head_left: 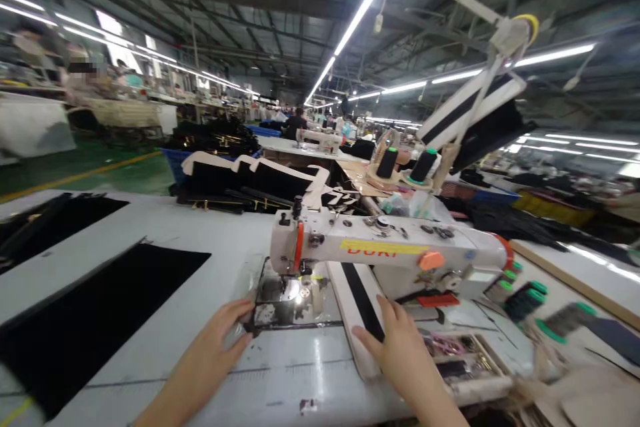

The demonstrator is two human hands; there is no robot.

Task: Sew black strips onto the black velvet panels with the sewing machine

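Observation:
A white sewing machine (320, 240) with red lettering stands in front of me on a pale table. My left hand (220, 337) is by the left edge of the metal needle plate (280, 313), thumb and fingers apart, with nothing seen in it. To the right of the needle, a white panel with a black stripe (364, 300) runs under the machine's arm; its far part is hidden. My right hand (403, 340) rests over the panel's right side, thumb and forefinger spread across the black stripe. Some of its fingertips are hidden from me.
Black fabric (110, 307) lies at the left of the table. Behind the machine are black pieces with white edges (250, 177) and a blue crate (175, 163). Right, a tray of small parts (465, 360) and thread spools (525, 300) stand close. A thread stand rises behind.

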